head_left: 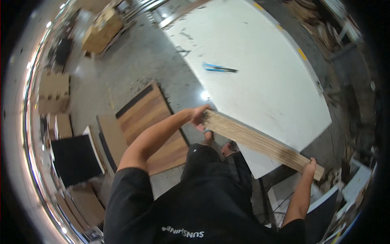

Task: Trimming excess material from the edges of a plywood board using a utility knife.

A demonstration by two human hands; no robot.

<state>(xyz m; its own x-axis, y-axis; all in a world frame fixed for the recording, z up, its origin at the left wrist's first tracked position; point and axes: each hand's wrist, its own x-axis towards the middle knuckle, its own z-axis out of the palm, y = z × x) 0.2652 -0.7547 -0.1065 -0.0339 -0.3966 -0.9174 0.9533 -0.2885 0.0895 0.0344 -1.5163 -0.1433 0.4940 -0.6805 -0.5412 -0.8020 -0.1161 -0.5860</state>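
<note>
A long stack of light wood-look planks point(254, 136), with layered edges showing, slants across in front of me over the near edge of the white table point(260, 69). My left hand point(198, 116) is closed round its left end. At the other end, my right hand point(310, 166) grips the stack a little short of its tip. The undersides of the planks and some of my fingers are hidden. Farther up the table lies a blue utility knife point(219, 68) with a dark end, apart from both hands.
On the floor to my left lies a wood-look panel point(150, 118) with a dark strip. Beyond it are a black-topped stack point(77, 157) and cardboard boxes point(53, 91). A larger carton pile point(102, 30) stands far left. White offcuts point(357, 179) crowd the lower right.
</note>
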